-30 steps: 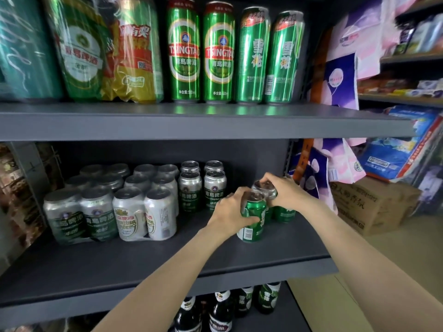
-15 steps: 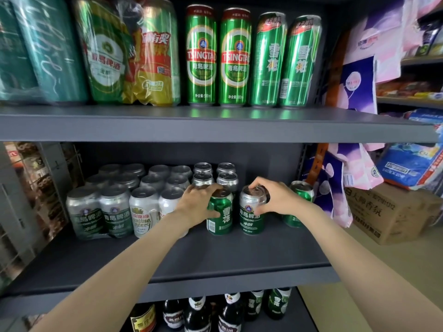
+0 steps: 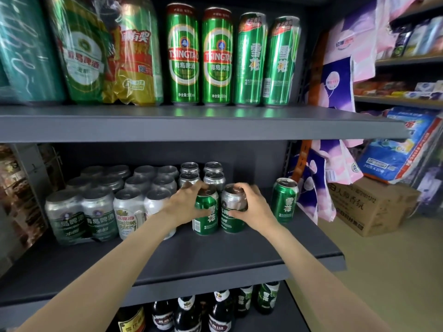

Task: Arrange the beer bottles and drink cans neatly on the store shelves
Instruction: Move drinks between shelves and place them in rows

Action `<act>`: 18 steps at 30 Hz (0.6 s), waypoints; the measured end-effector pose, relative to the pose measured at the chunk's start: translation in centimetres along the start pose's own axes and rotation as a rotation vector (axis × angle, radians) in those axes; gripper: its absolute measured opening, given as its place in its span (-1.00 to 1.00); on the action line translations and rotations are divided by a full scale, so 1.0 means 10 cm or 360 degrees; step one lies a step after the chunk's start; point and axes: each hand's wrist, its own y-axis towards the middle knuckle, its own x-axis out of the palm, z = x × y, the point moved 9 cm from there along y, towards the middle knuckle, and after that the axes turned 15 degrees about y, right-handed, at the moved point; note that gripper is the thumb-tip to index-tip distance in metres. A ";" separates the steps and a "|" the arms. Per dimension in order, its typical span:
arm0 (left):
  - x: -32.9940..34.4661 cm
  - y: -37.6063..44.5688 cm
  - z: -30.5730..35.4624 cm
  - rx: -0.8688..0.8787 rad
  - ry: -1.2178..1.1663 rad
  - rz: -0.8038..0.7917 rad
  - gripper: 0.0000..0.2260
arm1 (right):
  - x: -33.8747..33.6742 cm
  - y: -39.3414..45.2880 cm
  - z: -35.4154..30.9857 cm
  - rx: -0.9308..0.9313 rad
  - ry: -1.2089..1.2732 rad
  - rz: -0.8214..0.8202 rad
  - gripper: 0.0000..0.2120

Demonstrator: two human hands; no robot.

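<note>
The middle shelf (image 3: 215, 255) carries wrapped packs at the left, a double column of loose cans at the rear centre, and one green can (image 3: 285, 200) apart at the right. Over the last second, two cans have been carried leftward from the right end of the shelf and set down side by side at the front of the rear column. The left hand (image 3: 184, 207) is curled round the left can (image 3: 206, 212); the right hand (image 3: 251, 207) is wrapped round the right can (image 3: 233, 209), fingers over its top rim. Both cans stand upright on the shelf, touching or nearly so. The column is judged to be extended by one row; release and collection of the green can would follow.
</note>
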 end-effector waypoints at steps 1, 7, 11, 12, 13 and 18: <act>0.00 0.00 -0.01 -0.0026 -0.0079 0.0038 -0.44 | 0.01 -0.02 0.03 0.0020 0.0060 -0.0001 -0.36; 0.03 -0.07 0.13 0.0136 -0.0430 0.0043 -0.53 | -0.06 0.01 0.13 0.0080 0.0146 -0.0079 -0.25; 0.10 -0.13 0.41 0.0385 -0.0608 -0.0101 -0.54 | -0.12 -0.05 0.15 0.0164 0.0251 -0.0244 -0.29; 0.10 -0.13 0.48 0.0438 -0.0613 -0.0098 -0.53 | -0.14 -0.08 0.13 0.0137 0.0243 -0.0282 -0.30; 0.10 -0.14 0.55 0.0485 -0.0580 -0.0090 -0.52 | -0.16 -0.13 0.11 0.0116 0.0235 -0.0323 -0.32; 0.05 -0.10 0.75 0.0521 0.0002 0.0048 -0.41 | -0.07 -0.48 0.18 0.0377 0.0753 -0.0588 -0.26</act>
